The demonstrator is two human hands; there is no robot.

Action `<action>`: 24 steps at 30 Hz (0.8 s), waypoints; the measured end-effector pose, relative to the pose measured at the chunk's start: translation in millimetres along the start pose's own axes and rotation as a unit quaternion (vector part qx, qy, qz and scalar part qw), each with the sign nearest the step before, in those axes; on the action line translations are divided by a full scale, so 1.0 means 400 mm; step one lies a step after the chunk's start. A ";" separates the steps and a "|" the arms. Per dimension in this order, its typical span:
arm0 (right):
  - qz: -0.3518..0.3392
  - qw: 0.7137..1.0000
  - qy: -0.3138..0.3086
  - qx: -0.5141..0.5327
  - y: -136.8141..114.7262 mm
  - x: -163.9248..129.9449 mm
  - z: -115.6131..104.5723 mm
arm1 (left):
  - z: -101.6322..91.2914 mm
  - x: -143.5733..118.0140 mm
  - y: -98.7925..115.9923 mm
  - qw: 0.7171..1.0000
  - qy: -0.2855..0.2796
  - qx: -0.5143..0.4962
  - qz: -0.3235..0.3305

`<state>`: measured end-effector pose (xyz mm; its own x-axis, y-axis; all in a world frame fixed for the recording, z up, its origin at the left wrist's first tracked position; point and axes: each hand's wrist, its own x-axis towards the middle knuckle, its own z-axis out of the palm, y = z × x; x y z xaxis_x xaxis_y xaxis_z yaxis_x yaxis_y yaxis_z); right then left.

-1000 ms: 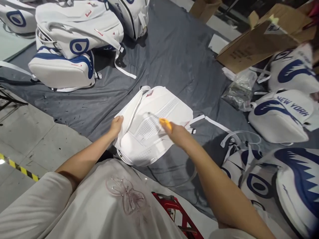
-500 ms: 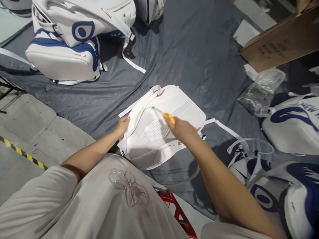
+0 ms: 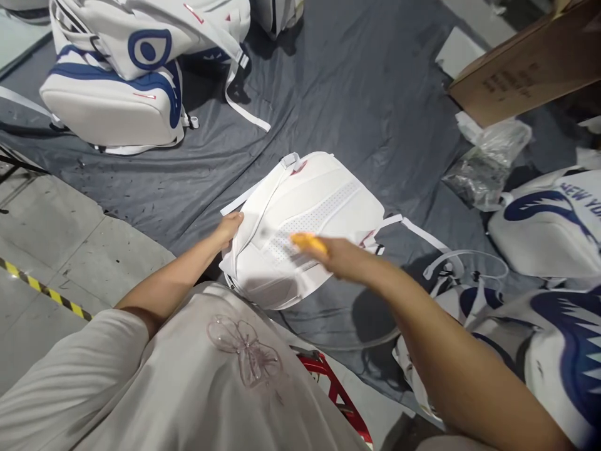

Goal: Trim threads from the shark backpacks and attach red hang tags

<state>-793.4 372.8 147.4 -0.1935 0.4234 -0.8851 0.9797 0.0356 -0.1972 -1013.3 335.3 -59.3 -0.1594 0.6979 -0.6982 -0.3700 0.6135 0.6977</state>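
A white backpack [image 3: 347,200] lies back panel up in front of me, with its dotted mesh strip showing. My left hand [image 3: 230,227] is closed on the strap side at its left edge. Over the lower middle of the bag, my right hand [image 3: 345,258] is wrapped round an orange air blow gun [image 3: 307,243], blurred by motion. The gun's thin nozzle points left across the panel; whether it touches the bag I cannot tell. A pale hose [image 3: 361,344] curves below the bag and passes behind my right forearm.
A dark grey cloth [image 3: 366,94] covers the work surface. White and blue backpacks [image 3: 113,106] are stacked at upper left, and more backpacks [image 3: 549,232] stand at right. A clear plastic bag [image 3: 493,163] lies near a cardboard box [image 3: 526,69]. A red frame [image 3: 333,388] is below.
My right hand and the orange air blow gun have moved a little left and down over the panel. My left hand keeps its hold. The whole view has shifted slightly.
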 end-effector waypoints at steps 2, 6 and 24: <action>-0.001 0.999 0.029 0.015 0.015 -0.029 0.000 | 0.015 -0.021 -0.002 0.999 -0.053 -0.011 -0.006; -0.052 0.996 0.054 0.048 0.050 -0.054 0.005 | 0.064 -0.066 -0.020 0.985 -0.122 0.079 0.097; 0.160 0.974 0.158 0.003 0.278 -0.189 0.060 | 0.262 -0.331 -0.156 0.653 -0.176 0.643 0.360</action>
<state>-671.1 323.1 182.3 0.1486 0.6703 -0.7271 0.9867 -0.1491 0.0643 -873.1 243.4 6.2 0.4360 0.8790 -0.1932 0.7945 -0.2751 0.5413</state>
